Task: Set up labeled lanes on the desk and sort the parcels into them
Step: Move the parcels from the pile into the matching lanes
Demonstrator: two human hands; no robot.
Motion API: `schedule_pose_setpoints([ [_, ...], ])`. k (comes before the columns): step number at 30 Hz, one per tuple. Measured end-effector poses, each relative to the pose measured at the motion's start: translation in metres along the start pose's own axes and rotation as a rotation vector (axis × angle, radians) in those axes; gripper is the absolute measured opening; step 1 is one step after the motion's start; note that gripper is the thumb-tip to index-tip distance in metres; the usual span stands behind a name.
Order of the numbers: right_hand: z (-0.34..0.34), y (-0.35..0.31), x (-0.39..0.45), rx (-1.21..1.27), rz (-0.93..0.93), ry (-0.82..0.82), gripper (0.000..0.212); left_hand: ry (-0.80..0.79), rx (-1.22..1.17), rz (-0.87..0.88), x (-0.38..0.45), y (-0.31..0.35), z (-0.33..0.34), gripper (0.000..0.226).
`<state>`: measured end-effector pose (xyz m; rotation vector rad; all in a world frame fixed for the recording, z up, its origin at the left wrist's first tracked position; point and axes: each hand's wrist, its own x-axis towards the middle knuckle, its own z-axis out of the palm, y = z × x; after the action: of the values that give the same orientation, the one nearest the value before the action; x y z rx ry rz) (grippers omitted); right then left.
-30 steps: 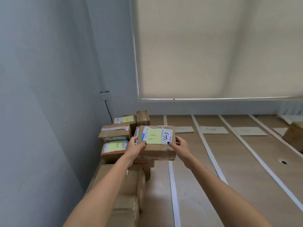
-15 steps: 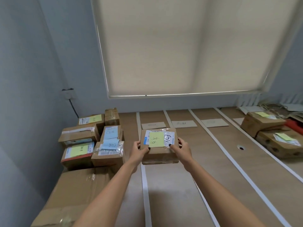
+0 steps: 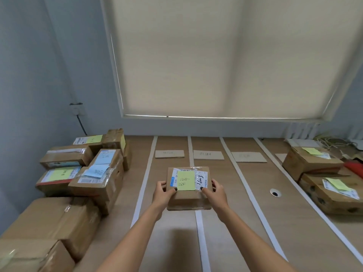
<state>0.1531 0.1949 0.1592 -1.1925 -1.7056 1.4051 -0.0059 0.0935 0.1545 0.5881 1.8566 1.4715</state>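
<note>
A small brown cardboard parcel (image 3: 188, 199) with a green sticky note and a white shipping label on top is held in front of me over the wooden desk (image 3: 231, 203). My left hand (image 3: 163, 195) grips its left side and my right hand (image 3: 215, 193) grips its right side, thumbs on top. It hovers over the white tape strip (image 3: 200, 238) between two lanes. Cardboard lane labels (image 3: 170, 154) (image 3: 208, 155) (image 3: 248, 157) lie at the far ends of the lanes.
A stack of several parcels (image 3: 94, 173) stands at the desk's left, with a large box (image 3: 53, 222) nearer me. Two boxes (image 3: 310, 160) (image 3: 334, 191) sit in the right lane. A cable hole (image 3: 275, 192) is in the desk. A blind covers the window.
I have carried the parcel rightward, away from the left stack, to above the lanes. The view has swung right, and the right-hand boxes have come into sight.
</note>
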Motion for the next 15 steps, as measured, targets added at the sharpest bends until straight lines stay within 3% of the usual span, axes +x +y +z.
schedule_pose_setpoints([
  [15,-0.108,0.011,0.004,-0.002,0.018,-0.020,0.053,0.020,0.011,-0.004,-0.030,0.017,0.101,0.033],
])
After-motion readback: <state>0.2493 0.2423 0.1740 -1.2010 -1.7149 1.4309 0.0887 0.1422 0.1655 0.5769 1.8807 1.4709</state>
